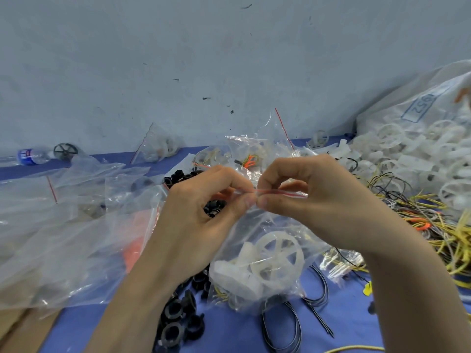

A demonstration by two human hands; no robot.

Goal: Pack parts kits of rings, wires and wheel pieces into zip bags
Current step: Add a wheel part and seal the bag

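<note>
1. I see the zip bag [270,233] hanging between both hands above the blue table [242,337]. A white spoked wheel piece [276,258] and other white parts sag in its bottom.
2. The left hand [201,212] pinches the bag's red zip strip [280,192] between thumb and forefinger. The right hand [313,200] pinches the same strip just beside it, so the fingertips nearly meet.
3. I judge this to be the sealing step. I cannot tell how much of the strip is already pressed closed.
4. On handling, the film is thin, slick and floppy, and the load is light, though the stiff wheel spokes could poke the plastic. I would hold it only at the zip strip, the one firm line, and slide the pinch along it.
5. Loose black rings [175,324] lie under the left forearm. Black wire loops [280,327] lie below the bag, and a tangle of yellow wires [433,225] lies to the right.
6. The wires spring and snag, so I would keep the bag's mouth away from them.
</note>
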